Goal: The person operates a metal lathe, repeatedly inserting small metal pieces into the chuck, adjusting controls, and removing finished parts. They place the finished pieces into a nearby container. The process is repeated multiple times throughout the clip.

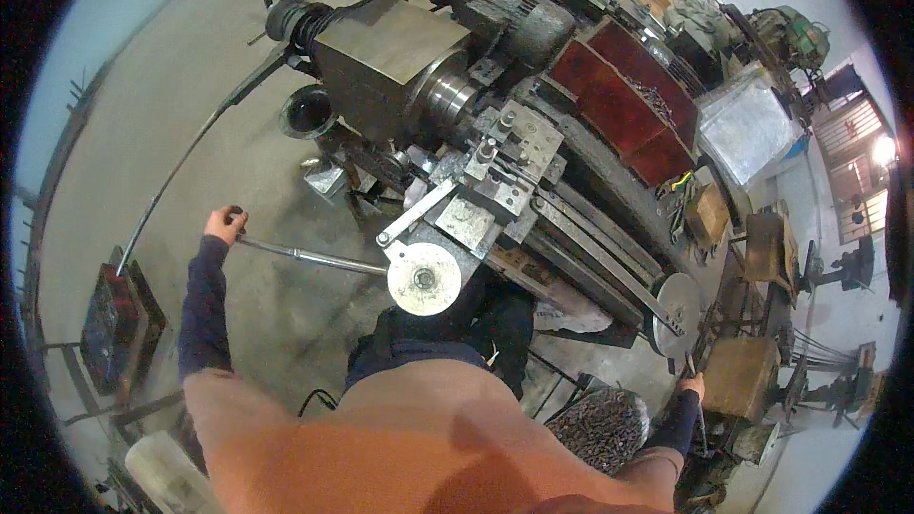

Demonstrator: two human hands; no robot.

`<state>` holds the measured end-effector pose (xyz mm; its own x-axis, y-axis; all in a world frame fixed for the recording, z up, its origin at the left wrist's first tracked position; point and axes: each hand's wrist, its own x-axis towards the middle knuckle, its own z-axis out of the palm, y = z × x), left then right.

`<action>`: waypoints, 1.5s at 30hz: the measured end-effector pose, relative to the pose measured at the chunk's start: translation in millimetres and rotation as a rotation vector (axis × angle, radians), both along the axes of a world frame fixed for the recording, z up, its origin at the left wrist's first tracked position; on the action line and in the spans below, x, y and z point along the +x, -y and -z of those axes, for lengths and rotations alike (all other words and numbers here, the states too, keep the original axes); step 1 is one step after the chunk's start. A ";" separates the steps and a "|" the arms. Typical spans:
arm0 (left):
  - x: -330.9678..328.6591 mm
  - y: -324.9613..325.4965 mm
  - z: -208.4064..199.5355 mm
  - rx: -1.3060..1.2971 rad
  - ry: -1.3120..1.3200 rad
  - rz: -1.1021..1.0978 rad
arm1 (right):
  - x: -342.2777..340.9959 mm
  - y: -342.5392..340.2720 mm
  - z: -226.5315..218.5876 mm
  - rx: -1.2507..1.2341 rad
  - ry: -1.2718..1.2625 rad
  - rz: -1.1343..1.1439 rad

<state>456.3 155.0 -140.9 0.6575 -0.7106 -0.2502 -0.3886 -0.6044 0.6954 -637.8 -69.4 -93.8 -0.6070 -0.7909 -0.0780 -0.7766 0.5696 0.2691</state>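
Note:
A small metal lathe (476, 167) stands in front of me, its chuck (446, 100) and tool post (495, 181) bare metal. My left hand (227, 225) is closed round the outer end of a long steel lever (314, 255). That lever runs to a pale round disc (409, 293) on the lathe's near side. Far to the right, my right hand (690, 386) is wrapped round a thin handle (690, 364) just below a flat round wheel (674, 305) at the end of the bed. The fingers partly hide this handle.
Behind the lathe bed lies a red tray (609, 86) with small metal bits. A sack of small dark metal pieces (600, 428) sits by my right forearm. At the left, a dark box (119, 324) connects to a bent rod. More machinery (743, 376) lines the right side.

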 end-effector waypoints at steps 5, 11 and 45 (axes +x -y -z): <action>-14.5 -24.8 31.4 -0.248 -0.172 -0.283 | 67.2 -25.7 -2.5 -0.003 0.002 0.039; -41.6 -22.1 43.2 -0.540 -0.261 -0.647 | 88.4 -79.6 -1.9 -0.049 -0.041 0.014; -55.5 37.4 36.4 -0.875 -0.327 -0.904 | 153.1 -149.1 -3.7 -0.196 0.121 0.327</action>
<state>400.8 117.7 -177.2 0.9836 -0.0588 -0.1708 0.1775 0.1382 0.9744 -484.7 79.7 -90.0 -0.8247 -0.5646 -0.0316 -0.5655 0.8233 0.0485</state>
